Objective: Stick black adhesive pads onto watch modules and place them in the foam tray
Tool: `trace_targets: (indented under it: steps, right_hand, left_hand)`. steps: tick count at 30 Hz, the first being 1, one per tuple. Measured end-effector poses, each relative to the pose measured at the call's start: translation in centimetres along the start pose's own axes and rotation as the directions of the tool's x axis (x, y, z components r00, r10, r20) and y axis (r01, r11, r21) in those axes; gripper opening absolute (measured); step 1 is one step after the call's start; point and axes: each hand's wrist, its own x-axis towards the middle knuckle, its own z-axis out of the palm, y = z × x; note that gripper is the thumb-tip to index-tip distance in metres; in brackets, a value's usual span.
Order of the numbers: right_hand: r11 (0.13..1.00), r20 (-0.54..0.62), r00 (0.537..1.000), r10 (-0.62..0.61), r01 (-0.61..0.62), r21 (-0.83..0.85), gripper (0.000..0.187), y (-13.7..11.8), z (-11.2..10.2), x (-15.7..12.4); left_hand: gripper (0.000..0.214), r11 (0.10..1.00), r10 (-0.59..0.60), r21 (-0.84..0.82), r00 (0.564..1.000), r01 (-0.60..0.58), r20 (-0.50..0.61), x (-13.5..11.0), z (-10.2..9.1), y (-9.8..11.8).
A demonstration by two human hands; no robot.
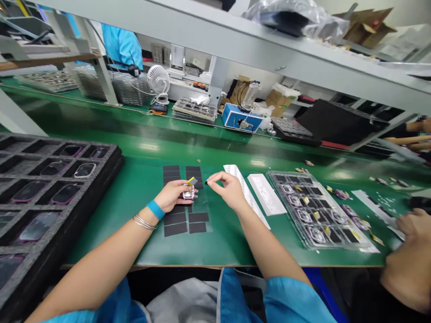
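Observation:
My left hand [171, 196] is closed around a small watch case [188, 193] with a yellow-and-grey tab [192, 181] sticking up from it. To its right, my right hand [226, 188] pinches a tiny black piece [206, 182] between thumb and fingertip, apart from the watch case. Under my left hand lies a clear sheet with rows of black rectangular stickers [175, 218]; the hand hides part of it. Beside my right forearm are a long white strip with dark marks [244, 190] and a white block-like sheet [266, 194] with small specks.
On the left stands a dark foam tray [114, 154] with watch frames in its compartments. A clear plastic tray [305, 242] at right holds several watch cases. Another person's hand [415, 224] is at far right. A fan [158, 79] and blue box [240, 117] stand behind, beneath an overhead shelf [215, 38].

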Motion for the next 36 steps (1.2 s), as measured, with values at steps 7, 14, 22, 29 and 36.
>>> trace_targets:
  steps: [7,14,22,29,36]
  right_hand:
    - [0.911,0.135,0.945,0.298,-0.324,0.255,0.022,4.0,2.6,-0.9]
    - [0.948,0.098,0.965,0.242,-0.257,0.186,0.024,3.0,3.2,-1.3]
    - [0.98,0.062,0.98,0.187,-0.191,0.056,0.017,2.9,3.6,-1.6]
    - [0.978,0.044,0.981,0.19,-0.193,0.076,0.018,3.2,3.6,-1.6]
    - [0.989,0.04,0.997,0.061,-0.055,-0.14,0.008,2.4,4.0,-2.0]
  left_hand:
    - [0.017,1.0,-0.005,0.026,0.999,0.006,-0.034,0.2,0.8,-0.6]
    - [0.019,0.999,-0.015,0.043,1.0,0.016,-0.025,0.1,0.9,-0.6]
    - [0.023,0.999,-0.002,0.036,1.0,0.002,-0.022,0.1,0.9,-0.8]
    - [0.022,1.0,0.004,0.017,1.0,-0.003,-0.024,-0.1,1.0,-0.7]
    - [0.024,1.0,0.009,0.017,0.999,-0.008,-0.049,-0.2,1.0,-0.7]
